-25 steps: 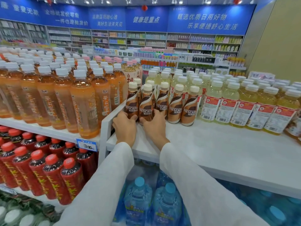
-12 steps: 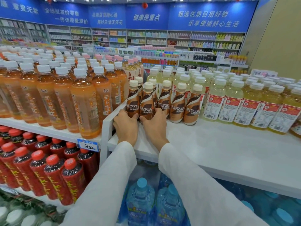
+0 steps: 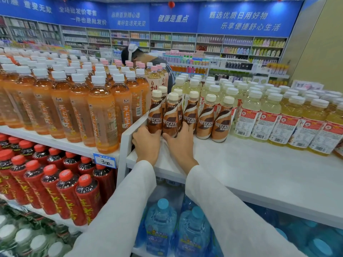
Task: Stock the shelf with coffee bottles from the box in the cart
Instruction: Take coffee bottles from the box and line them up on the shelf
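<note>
Shop aisle, white shelf (image 3: 259, 164). Fingers (image 3: 143, 129) of left hand (image 3: 147, 145) and right hand (image 3: 181, 145) curl round the bases of two front coffee bottles (image 3: 189, 117), which stand grouped at the shelf's left end. Broad shelf front is bare; box and cart are unseen. Judged early in stocking.

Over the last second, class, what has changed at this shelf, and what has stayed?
A person in a white cap has appeared behind the shelf. Nothing was let go: the left hand and right hand still hold the two front coffee bottles at its left end, standing where they were. The rest is unchanged.
</note>
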